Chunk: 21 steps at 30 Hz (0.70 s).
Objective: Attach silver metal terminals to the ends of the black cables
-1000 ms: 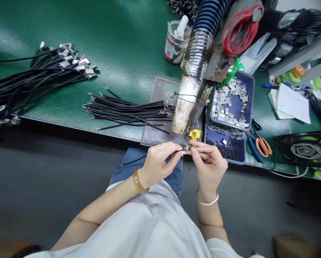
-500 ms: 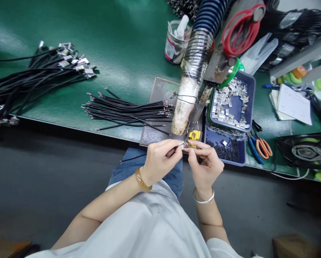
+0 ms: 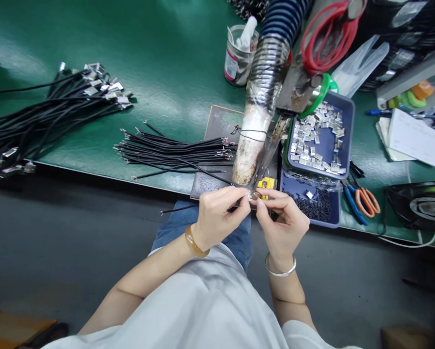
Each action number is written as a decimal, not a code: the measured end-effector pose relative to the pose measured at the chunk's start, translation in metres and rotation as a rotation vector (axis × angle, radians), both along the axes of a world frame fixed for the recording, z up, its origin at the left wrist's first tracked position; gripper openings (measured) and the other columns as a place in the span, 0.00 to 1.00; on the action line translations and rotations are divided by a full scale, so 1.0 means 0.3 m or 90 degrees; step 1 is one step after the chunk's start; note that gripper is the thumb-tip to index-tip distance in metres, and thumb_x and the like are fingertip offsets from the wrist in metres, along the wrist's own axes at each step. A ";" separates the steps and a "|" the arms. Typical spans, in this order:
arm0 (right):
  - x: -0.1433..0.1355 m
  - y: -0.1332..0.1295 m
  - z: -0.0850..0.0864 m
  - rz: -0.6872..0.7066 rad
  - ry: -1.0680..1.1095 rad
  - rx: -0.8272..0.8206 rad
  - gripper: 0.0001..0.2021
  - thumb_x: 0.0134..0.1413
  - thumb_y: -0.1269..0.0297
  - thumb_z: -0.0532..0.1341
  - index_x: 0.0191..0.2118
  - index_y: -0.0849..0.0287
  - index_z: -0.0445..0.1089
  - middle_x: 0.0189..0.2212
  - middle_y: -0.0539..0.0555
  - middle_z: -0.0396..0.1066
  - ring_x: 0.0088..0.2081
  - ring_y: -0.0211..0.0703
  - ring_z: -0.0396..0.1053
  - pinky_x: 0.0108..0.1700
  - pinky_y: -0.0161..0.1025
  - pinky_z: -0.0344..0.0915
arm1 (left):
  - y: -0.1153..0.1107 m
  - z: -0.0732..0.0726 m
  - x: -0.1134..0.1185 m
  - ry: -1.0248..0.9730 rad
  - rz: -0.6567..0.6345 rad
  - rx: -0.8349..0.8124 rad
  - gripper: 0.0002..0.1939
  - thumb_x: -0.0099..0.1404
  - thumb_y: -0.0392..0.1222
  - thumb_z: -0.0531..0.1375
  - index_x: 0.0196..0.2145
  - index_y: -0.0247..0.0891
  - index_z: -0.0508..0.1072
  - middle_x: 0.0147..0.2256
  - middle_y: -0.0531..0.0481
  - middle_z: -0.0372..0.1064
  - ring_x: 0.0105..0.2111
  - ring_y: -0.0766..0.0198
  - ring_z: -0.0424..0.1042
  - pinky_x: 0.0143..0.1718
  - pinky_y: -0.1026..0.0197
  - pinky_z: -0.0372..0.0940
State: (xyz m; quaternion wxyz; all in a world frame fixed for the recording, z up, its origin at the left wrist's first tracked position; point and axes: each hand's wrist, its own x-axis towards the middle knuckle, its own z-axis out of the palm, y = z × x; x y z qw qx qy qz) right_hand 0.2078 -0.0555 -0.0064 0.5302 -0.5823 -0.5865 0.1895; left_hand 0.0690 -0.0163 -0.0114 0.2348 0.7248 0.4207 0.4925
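My left hand (image 3: 222, 208) pinches a black cable (image 3: 179, 209), whose far end sticks out to the left over my lap. A small shiny piece shows at its fingertips, too small to make out. Close beside it, my right hand (image 3: 284, 218) has thumb and fingers pressed together at the same spot; what they grip is too small to tell. Both hands are at the table's front edge, just below the tip of a metal tool and the white end of a hose (image 3: 247, 155). A yellow block (image 3: 266, 185) lies just beyond my right fingers.
Black cables with bared ends (image 3: 173, 152) lie left of the hose; more with metal connectors (image 3: 104, 89) lie farther left. Right are a tray of connectors (image 3: 350, 131), a lower bin of black pieces (image 3: 314, 203), pliers (image 3: 368, 201), papers (image 3: 413, 138) and a fan (image 3: 424, 206). A cup (image 3: 235, 65) stands behind.
The view has shifted slightly, so the things on the right sit farther right. Both hands stay together at the same place, with the cable still in my left hand.
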 end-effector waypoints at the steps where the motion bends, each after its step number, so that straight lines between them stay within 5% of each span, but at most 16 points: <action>1: 0.001 0.000 0.002 -0.002 -0.005 -0.001 0.04 0.58 0.72 0.65 0.34 0.55 0.73 0.40 0.53 0.79 0.38 0.41 0.79 0.37 0.38 0.78 | 0.000 0.001 0.000 0.001 -0.003 -0.003 0.09 0.66 0.31 0.57 0.31 0.36 0.76 0.24 0.53 0.75 0.22 0.71 0.69 0.25 0.69 0.61; 16: 0.007 -0.019 -0.006 0.027 -0.010 -0.029 0.04 0.59 0.71 0.65 0.34 0.55 0.73 0.39 0.52 0.79 0.38 0.40 0.79 0.38 0.36 0.79 | -0.018 -0.009 -0.002 0.028 -0.003 -0.038 0.09 0.65 0.32 0.57 0.29 0.37 0.75 0.24 0.54 0.74 0.20 0.71 0.65 0.24 0.67 0.58; 21: 0.037 -0.055 0.002 -0.027 0.022 -0.003 0.03 0.61 0.69 0.65 0.36 0.56 0.70 0.35 0.51 0.79 0.27 0.36 0.75 0.27 0.33 0.73 | -0.036 0.008 -0.034 0.166 -0.060 0.053 0.11 0.67 0.32 0.56 0.27 0.38 0.73 0.21 0.55 0.70 0.21 0.69 0.67 0.26 0.64 0.58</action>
